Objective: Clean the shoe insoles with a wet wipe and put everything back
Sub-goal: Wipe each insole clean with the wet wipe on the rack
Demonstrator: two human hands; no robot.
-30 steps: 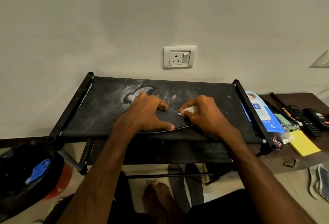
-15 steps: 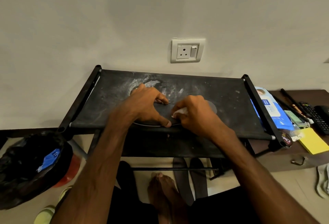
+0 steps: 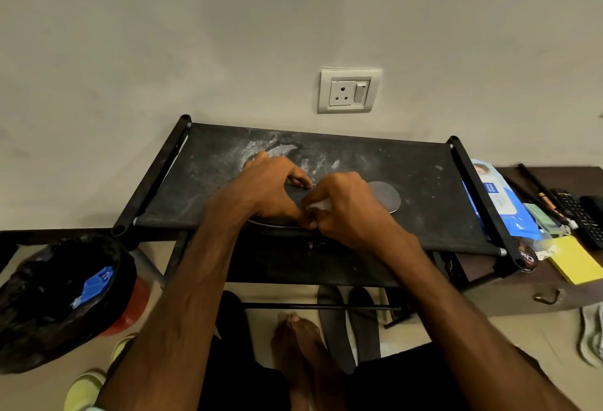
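A crumpled white wet wipe point(image 3: 321, 206) is clenched in the curled fingers of the right hand point(image 3: 346, 211) and is pressed onto the middle of a dark insole point(image 3: 385, 196). The insole is pinned down by the left hand point(image 3: 267, 192): its bent fingertips are set on the top face and its thumb is laid along the near edge. The two hands are held close together, almost touching. The insole is laid lengthwise, left to right, on the top shelf of a black fabric shoe rack point(image 3: 424, 188), close to the shelf's front edge; only its rounded right end is left uncovered by the hands. Pale dusty smears are seen on the fabric behind the left hand.

A white wall socket point(image 3: 349, 90) is mounted above the rack. On the floor below the rack, two more dark insoles point(image 3: 332, 322) are laid side by side, just beside a bare foot point(image 3: 300, 338).

To the right, a low brown surface point(image 3: 554, 286) is set against the rack. A blue and white wipes pack point(image 3: 499, 208) is propped at its near-left, touching the rack's side rail, and a yellow pad of notes point(image 3: 577, 258) and a black remote control point(image 3: 584, 218) are kept further right. To the left, a bin lined with a black bag point(image 3: 55, 299) is placed on the floor, and a blue wrapper point(image 3: 94, 286) is seen inside it.
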